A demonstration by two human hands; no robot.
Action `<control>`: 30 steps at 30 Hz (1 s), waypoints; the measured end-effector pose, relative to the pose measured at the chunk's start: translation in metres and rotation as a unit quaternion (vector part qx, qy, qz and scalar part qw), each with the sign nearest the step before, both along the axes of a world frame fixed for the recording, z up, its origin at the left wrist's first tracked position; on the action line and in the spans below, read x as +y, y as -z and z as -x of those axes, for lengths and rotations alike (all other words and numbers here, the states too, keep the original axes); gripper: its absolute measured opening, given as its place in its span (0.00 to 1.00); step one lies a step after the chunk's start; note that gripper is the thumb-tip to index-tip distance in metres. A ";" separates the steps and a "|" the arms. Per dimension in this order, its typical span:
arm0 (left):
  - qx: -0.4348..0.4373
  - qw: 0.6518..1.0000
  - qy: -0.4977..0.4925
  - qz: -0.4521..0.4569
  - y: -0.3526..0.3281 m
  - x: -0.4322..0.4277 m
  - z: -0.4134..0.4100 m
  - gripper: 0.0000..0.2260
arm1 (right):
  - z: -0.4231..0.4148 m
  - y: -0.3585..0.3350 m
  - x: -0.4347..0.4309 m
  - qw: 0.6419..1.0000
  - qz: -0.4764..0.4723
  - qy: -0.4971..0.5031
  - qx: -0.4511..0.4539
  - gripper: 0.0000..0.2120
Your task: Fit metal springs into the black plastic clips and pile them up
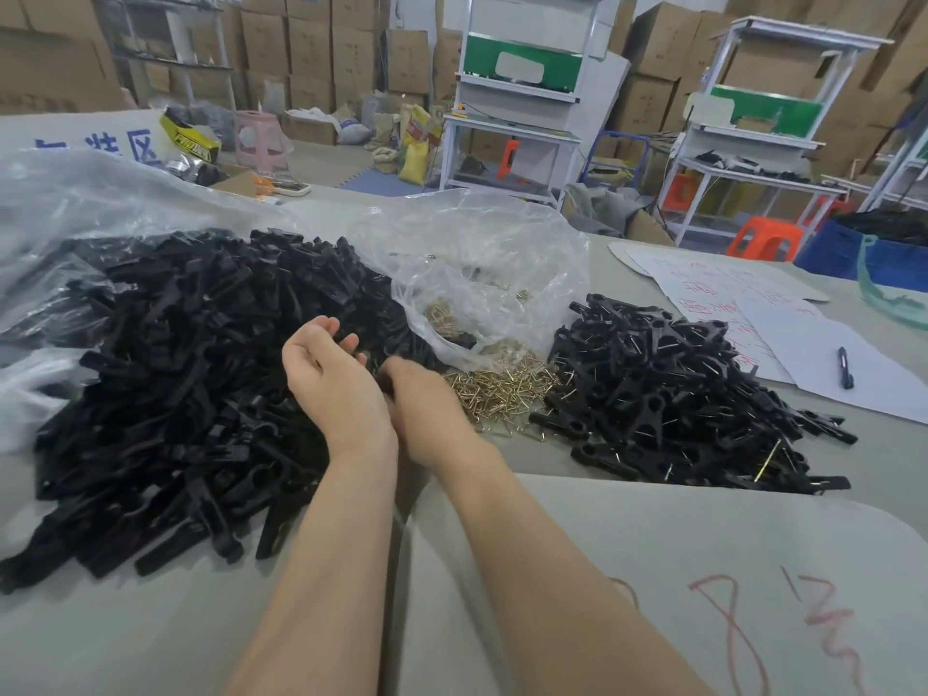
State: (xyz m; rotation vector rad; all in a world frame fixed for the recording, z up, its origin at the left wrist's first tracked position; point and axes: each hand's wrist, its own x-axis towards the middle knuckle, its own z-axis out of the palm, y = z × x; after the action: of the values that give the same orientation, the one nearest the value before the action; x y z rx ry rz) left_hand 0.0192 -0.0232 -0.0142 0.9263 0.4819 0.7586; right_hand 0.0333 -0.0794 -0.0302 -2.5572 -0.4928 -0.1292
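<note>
Brass springs (502, 394) lie heaped at the mouth of a clear bag (477, 273). Left of the heap is a large pile of loose black clips (191, 374); right of it, a smaller pile of fitted clips (668, 394). The left hand (326, 374) is left of the heap, fingers loosely curled, with nothing seen in it. The right hand (427, 404) is just beside the heap; its fingertips are hidden, so its grip cannot be told.

Boxes (311, 37) fill the back from 10 to 2 o'clock. A rack (170, 47) stands at 11, with a pink stool (258, 138) below it. A white bench (522, 92) stands at 12 and a second bench (768, 118) at 2. An orange stool (766, 238) and a blue bin (843, 253) are near 3. The floor (326, 163) is grey, with a blue mat (371, 180) at 12.
</note>
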 end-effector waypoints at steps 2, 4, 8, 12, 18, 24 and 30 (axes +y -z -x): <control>0.000 1.000 0.001 -0.010 0.001 0.000 -0.001 0.09 | -0.002 0.002 0.003 1.000 0.021 0.008 0.002 0.10; -0.001 1.000 0.005 -0.024 0.002 -0.001 -0.001 0.09 | -0.001 0.001 0.000 1.000 0.005 0.025 -0.002 0.11; -0.002 0.999 0.018 -0.049 0.002 -0.005 0.000 0.09 | 0.004 0.000 -0.005 0.999 0.024 0.016 -0.016 0.09; 0.009 0.997 0.022 -0.073 0.001 -0.007 0.001 0.09 | 0.009 -0.001 -0.005 0.999 0.025 0.000 -0.027 0.05; 0.002 0.991 0.055 -0.119 0.001 -0.007 0.002 0.08 | 0.016 -0.012 -0.022 0.966 -0.250 0.063 -0.014 0.03; -0.008 0.893 0.385 -0.233 -0.004 -0.029 0.012 0.13 | 0.018 -0.040 -0.082 0.732 -0.650 -0.007 0.201 0.04; 0.059 0.856 0.380 -0.345 0.008 -0.036 0.009 0.07 | 0.019 -0.024 -0.105 0.762 -0.621 0.119 0.140 0.03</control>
State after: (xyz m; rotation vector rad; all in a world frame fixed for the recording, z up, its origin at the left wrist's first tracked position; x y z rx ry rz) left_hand 0.0103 -0.0592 -0.0223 1.7032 -0.1066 0.1151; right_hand 0.0141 -0.1843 -0.0065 -1.2514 0.0858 -0.1043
